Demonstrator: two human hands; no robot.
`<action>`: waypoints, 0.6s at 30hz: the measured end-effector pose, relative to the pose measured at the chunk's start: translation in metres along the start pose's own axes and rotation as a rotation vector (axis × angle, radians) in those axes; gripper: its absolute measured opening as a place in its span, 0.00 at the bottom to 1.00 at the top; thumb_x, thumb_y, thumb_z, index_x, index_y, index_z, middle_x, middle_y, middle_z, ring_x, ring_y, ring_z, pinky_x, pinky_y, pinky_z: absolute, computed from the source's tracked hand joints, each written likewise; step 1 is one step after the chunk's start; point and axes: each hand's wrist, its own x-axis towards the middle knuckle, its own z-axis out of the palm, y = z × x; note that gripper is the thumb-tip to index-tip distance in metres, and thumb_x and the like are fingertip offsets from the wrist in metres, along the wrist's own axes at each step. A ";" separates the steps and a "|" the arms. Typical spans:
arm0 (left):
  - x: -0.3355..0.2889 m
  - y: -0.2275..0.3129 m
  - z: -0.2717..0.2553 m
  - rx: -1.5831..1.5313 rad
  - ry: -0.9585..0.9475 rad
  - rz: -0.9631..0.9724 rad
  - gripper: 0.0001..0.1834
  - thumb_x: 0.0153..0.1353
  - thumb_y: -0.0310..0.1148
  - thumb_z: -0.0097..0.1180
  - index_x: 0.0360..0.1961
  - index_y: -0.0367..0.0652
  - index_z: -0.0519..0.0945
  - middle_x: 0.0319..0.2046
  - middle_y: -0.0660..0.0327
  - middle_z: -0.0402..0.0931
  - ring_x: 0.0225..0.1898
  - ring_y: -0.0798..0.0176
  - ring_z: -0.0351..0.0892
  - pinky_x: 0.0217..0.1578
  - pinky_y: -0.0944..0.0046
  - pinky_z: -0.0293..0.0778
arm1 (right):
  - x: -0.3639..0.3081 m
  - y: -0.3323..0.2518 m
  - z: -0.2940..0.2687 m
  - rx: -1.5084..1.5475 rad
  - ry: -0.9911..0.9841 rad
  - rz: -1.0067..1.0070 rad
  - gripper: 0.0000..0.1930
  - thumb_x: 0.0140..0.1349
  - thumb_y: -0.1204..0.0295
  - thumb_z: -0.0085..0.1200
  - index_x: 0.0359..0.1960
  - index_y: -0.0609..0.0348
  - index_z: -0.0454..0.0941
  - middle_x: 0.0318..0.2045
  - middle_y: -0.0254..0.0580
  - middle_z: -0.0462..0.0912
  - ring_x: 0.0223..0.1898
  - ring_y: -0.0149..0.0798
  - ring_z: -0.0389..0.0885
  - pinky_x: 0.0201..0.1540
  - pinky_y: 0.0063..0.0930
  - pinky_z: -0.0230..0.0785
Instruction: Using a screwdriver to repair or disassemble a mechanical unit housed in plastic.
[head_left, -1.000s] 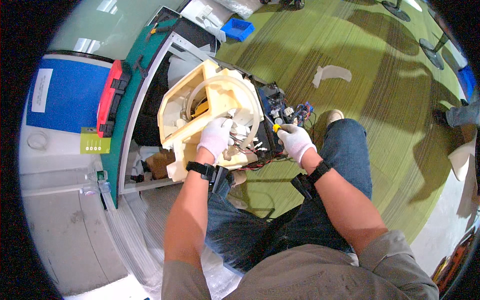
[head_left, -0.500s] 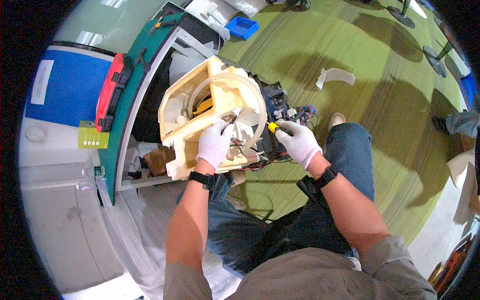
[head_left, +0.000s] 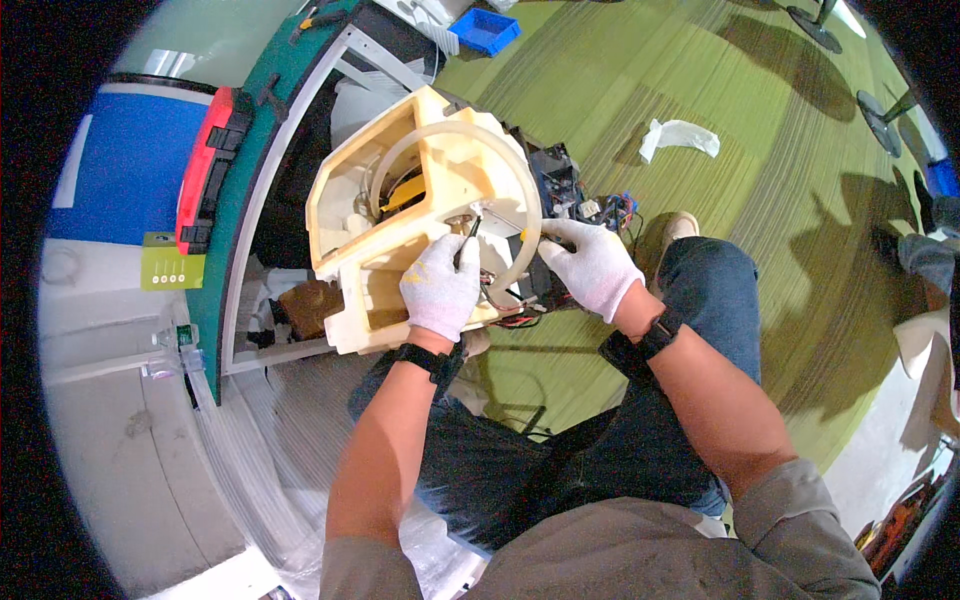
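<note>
Both hands wear white gloves. My left hand (head_left: 440,287) rests over the near part of a cream plastic housing (head_left: 372,262), closed on a thin black rod-like piece (head_left: 472,236) that points up into it. To the right, my right hand (head_left: 594,266) is closed on a yellow-and-black screwdriver, mostly hidden by the fingers and the tube. A translucent hose (head_left: 533,200) arches over the housing and passes beside my right fingertips. Wires and connectors (head_left: 518,308) hang below the hose between the hands. Inside the housing's opening lies a yellow part (head_left: 405,194).
Black parts with loose wiring (head_left: 560,185) adjoin the housing's right side. At left, a green-topped bench (head_left: 232,225) carries a red-and-black case (head_left: 212,170). A blue tray (head_left: 485,32) and a white curved piece (head_left: 682,138) lie on the green carpet.
My right hand has brought the screwdriver closer to the hose, and its yellow part is now mostly covered. My left hand has shifted slightly right, still gripping the black piece.
</note>
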 end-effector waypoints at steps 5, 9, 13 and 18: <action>0.001 0.000 0.004 0.049 0.015 0.065 0.10 0.58 0.39 0.53 0.30 0.45 0.78 0.28 0.53 0.78 0.31 0.47 0.78 0.33 0.53 0.73 | 0.005 0.008 0.004 0.004 0.012 0.026 0.17 0.57 0.64 0.51 0.46 0.57 0.79 0.30 0.58 0.81 0.33 0.52 0.81 0.38 0.36 0.73; 0.000 -0.002 0.003 0.048 0.035 0.140 0.08 0.58 0.38 0.53 0.30 0.45 0.78 0.28 0.54 0.77 0.31 0.48 0.78 0.32 0.54 0.73 | -0.001 -0.016 0.012 -0.013 0.103 0.031 0.16 0.57 0.66 0.50 0.45 0.56 0.79 0.31 0.58 0.81 0.34 0.55 0.80 0.40 0.39 0.72; 0.002 0.004 0.004 0.101 0.004 0.144 0.09 0.58 0.36 0.55 0.32 0.41 0.79 0.27 0.53 0.77 0.30 0.49 0.78 0.33 0.56 0.73 | -0.004 -0.019 0.021 -0.040 0.096 0.160 0.15 0.58 0.64 0.49 0.44 0.56 0.79 0.34 0.56 0.81 0.38 0.55 0.80 0.44 0.39 0.72; -0.002 0.001 0.006 0.069 0.028 0.114 0.09 0.58 0.36 0.55 0.30 0.42 0.79 0.24 0.53 0.77 0.27 0.51 0.77 0.30 0.57 0.72 | 0.001 -0.007 0.004 0.159 -0.027 0.145 0.16 0.59 0.67 0.49 0.45 0.60 0.78 0.38 0.57 0.80 0.42 0.53 0.79 0.47 0.34 0.71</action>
